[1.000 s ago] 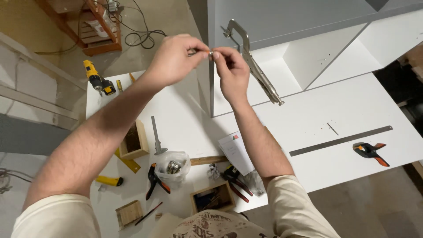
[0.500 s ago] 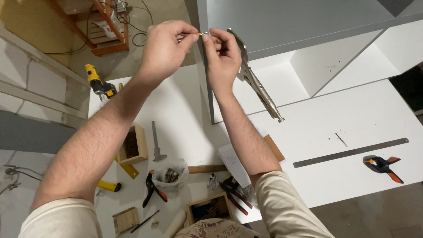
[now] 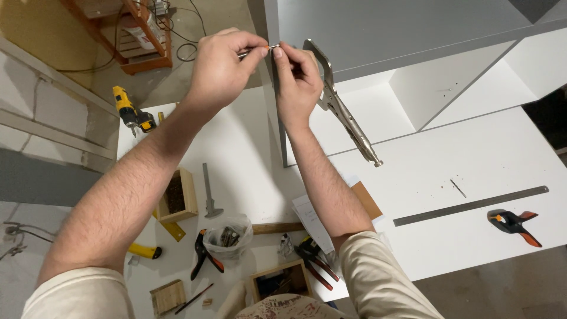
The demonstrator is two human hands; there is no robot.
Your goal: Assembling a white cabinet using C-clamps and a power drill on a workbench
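Metal glints between the two hands: a small screw (image 3: 274,46), too tiny to make out well, sits pinched at the meeting point of the fingertips, right at the top edge of a grey upright panel (image 3: 273,100). The left hand (image 3: 221,68) closes thumb and forefinger on what looks like a thin tool or the screw's near end, and the right hand (image 3: 298,80) pinches it from the other side, fingers pressed together. Just beside the right hand, locking pliers (image 3: 342,109) clamp onto the white cabinet (image 3: 449,77), handles slanting down and away from the grip. Well below the grip, on the white tabletop (image 3: 248,147), lie a small wooden box (image 3: 177,195), a caliper (image 3: 208,192) and a plastic bag of hardware (image 3: 227,236). Off to the left-hand side lies a yellow drill (image 3: 131,111); far out past the right forearm lie a long steel ruler (image 3: 471,205) and an orange spring clamp (image 3: 512,223).
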